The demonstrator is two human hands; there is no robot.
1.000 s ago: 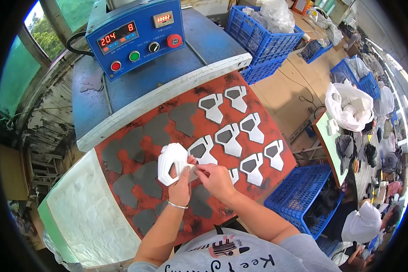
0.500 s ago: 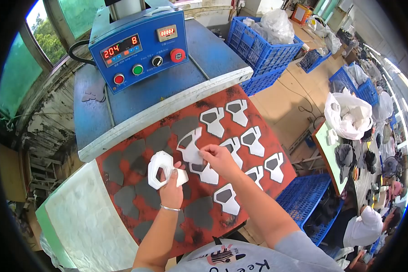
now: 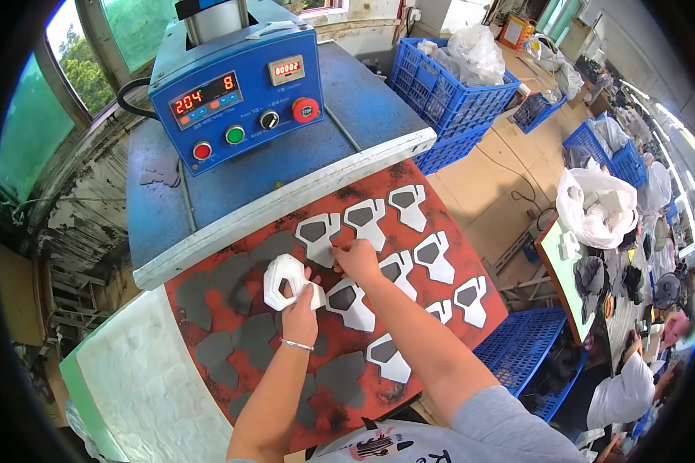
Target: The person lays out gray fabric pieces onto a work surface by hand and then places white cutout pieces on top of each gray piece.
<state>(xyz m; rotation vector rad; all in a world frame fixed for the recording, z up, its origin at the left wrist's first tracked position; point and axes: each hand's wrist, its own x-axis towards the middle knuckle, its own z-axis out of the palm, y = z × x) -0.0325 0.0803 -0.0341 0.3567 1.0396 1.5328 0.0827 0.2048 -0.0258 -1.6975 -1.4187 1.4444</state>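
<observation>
My left hand [image 3: 301, 306] grips a stack of white cut-out pieces [image 3: 276, 276], each with an angular hole, above the red work surface [image 3: 398, 386]. The fingers of my right hand [image 3: 358, 261] are pinched at the lower corner of a single white cut-out piece [image 3: 321, 249], which lies over a dark grey patch showing through its hole. To the right, several more white pieces [image 3: 438, 268] lie over grey patches in rows, some partly hidden by my right forearm. Bare dark grey patches [image 3: 253, 337] lie on the left side.
A blue press [image 3: 235, 92] with red number displays and buttons stands behind the red surface. A whitish sheet [image 3: 143, 370] lies at left. Blue crates [image 3: 452, 81] with plastic bags stand behind right; another crate [image 3: 521, 347] is at right. A person in white [image 3: 624, 393] sits beyond.
My right hand has brought the single white piece down from a tilted position onto a grey patch at the back row. My left hand with the stack has shifted slightly right.
</observation>
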